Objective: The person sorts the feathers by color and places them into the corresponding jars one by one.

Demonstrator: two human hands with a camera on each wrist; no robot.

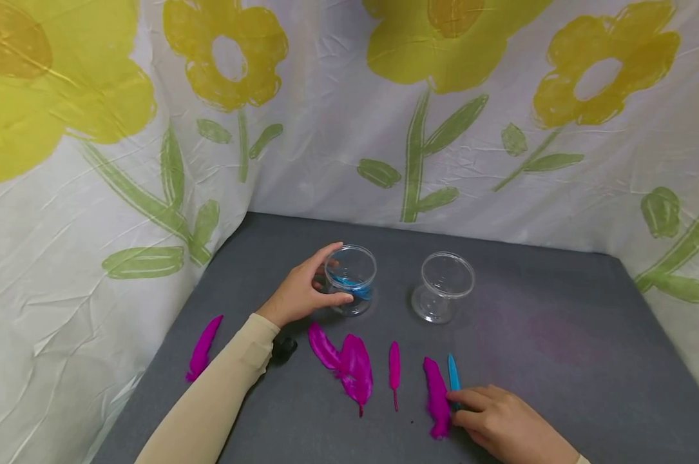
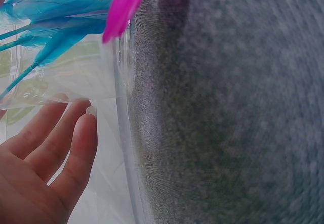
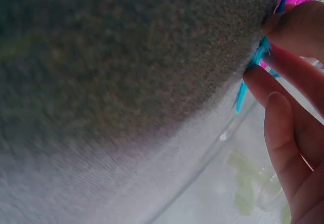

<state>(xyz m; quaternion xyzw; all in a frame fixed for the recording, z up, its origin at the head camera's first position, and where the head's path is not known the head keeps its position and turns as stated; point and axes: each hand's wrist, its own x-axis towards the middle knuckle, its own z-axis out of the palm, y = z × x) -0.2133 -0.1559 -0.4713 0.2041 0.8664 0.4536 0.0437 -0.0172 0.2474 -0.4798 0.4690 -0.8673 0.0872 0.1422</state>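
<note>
My left hand (image 1: 299, 291) grips the side of a clear plastic cup (image 1: 354, 309), thumb at the near side and fingers at the back. Blue feathers (image 1: 359, 289) lie inside this cup; the left wrist view shows their plumes and quills (image 2: 66, 19) through the wall. At the front right, my right hand (image 1: 502, 417) pinches a narrow blue feather (image 1: 453, 370) low at the table. Its tip sticks out past the fingers (image 3: 255, 82) in the right wrist view. A fluffy magenta feather (image 1: 436, 396) lies just left of that hand.
A second clear cup (image 1: 434, 308) stands right of the first. More magenta feathers lie along the front of the grey table (image 1: 558, 374): one at far left (image 1: 204, 348), a broad one (image 1: 356, 368) and a thin one (image 1: 394, 364). Beside the left sleeve sits a small black object (image 1: 284, 349). A flowered cloth (image 1: 326, 142) hangs behind.
</note>
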